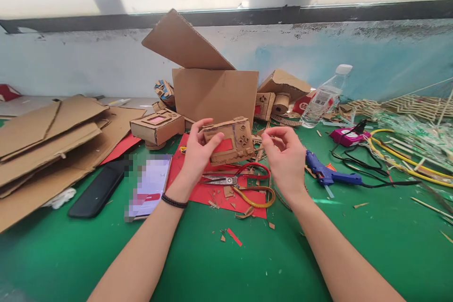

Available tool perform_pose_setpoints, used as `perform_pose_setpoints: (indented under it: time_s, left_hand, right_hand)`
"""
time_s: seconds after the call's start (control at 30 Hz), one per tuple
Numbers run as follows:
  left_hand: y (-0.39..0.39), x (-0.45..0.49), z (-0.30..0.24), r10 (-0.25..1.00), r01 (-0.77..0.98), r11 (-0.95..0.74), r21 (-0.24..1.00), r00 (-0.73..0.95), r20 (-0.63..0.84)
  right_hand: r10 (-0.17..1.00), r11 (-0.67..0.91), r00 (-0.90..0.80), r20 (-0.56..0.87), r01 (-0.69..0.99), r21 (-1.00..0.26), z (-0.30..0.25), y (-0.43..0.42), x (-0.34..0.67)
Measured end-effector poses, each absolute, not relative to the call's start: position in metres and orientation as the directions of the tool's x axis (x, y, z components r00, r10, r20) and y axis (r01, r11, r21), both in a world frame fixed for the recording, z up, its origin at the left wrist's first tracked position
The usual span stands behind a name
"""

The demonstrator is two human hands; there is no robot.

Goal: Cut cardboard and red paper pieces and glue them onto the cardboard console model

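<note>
My left hand (197, 153) grips a small cardboard game-console model (231, 140) with a red screen panel and cut-out buttons, holding it by its left end above the table. My right hand (285, 155) hovers just right of the model, fingers curled in a pinch on something I cannot make out. Below the model lie red-handled scissors (236, 177) and yellow-handled scissors (255, 196) on a sheet of red paper (212, 193).
A green table (226, 255) carries flat cardboard sheets (42, 146) at left, a phone (150, 186), a black case (95, 188), another cardboard console (157, 126), an open box (215, 89), a blue glue gun (327, 173), a water bottle (323, 96), cables and sticks at right.
</note>
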State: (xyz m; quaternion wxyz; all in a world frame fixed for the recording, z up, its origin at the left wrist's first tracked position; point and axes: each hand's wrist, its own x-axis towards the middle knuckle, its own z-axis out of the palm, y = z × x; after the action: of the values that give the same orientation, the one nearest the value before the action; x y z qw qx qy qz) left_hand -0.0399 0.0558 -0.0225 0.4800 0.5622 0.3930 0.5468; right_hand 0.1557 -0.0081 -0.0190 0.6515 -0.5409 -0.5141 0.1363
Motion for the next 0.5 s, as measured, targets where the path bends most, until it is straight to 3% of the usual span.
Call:
perform_pose_setpoints:
  time_s: [0.13,0.27,0.5]
  left_hand:
    - [0.063,-0.055,-0.012,0.988,-0.360,0.022,0.932,0.153,0.036]
    - [0.059,-0.064,-0.006,0.924,-0.427,0.276,0.861,0.363,-0.116]
    - [0.056,-0.063,-0.007,0.904,-0.453,0.325,0.830,0.406,-0.132]
  right_hand:
    - [0.743,0.367,0.527,0.412,0.193,-0.910,-0.020,-0.002,0.166]
    - [0.853,0.347,0.414,0.319,0.007,-0.938,-0.015,-0.007,0.157]
    - [0.938,0.304,0.238,0.254,-0.207,-0.930,-0.010,-0.015,0.145]
